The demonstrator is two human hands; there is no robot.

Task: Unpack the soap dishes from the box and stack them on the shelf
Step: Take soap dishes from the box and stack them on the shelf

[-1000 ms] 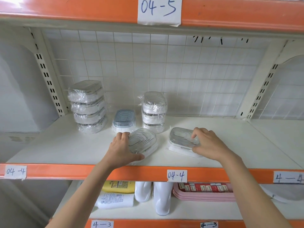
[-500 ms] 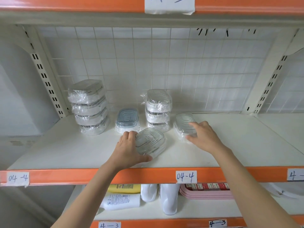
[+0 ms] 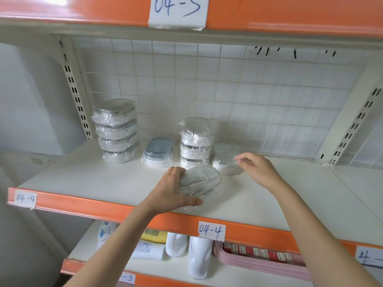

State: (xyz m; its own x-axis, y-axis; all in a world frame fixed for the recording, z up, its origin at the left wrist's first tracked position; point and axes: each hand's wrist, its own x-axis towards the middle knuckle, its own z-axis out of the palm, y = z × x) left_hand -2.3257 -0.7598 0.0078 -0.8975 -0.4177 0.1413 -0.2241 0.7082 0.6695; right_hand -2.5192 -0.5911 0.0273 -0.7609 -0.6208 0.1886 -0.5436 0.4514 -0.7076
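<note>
Left hand [image 3: 173, 191] grips a soap dish [image 3: 200, 180], long axis angled up-right.

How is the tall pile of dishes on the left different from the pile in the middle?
The left pile is four dishes high; the middle pile is three. The left pile leans a little and stands by the upright; the middle pile stands straighter, beside a single blue dish. Both are wrapped in clear film.
</note>
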